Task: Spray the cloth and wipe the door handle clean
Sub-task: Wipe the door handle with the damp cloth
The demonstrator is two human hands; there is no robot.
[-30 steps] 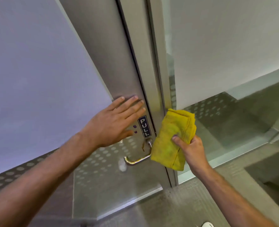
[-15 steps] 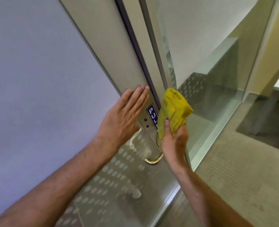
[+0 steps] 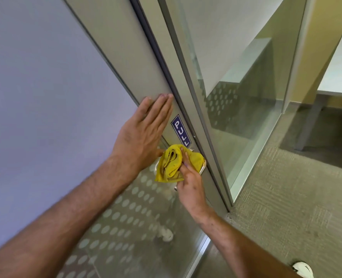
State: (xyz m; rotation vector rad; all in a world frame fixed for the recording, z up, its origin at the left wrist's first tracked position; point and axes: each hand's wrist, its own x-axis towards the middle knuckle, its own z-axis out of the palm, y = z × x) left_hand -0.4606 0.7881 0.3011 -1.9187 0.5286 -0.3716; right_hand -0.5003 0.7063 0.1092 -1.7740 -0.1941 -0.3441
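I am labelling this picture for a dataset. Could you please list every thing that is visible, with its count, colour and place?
folded yellow cloth: one, yellow, bunched over the handle
curved metal door handle: one, silver, mostly hidden under the cloth
blue PULL sign: one, blue with white letters, on the door frame above the handle
glass door with dot pattern: one, frosted, left
grey carpet floor: one, grey, right
white table: one, behind the glass, upper right
left hand: flat on the door
right hand: presses the cloth

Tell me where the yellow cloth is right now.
In the head view, the yellow cloth is bunched in the right hand and pressed over the door handle, just below the blue PULL sign and right of the left hand.
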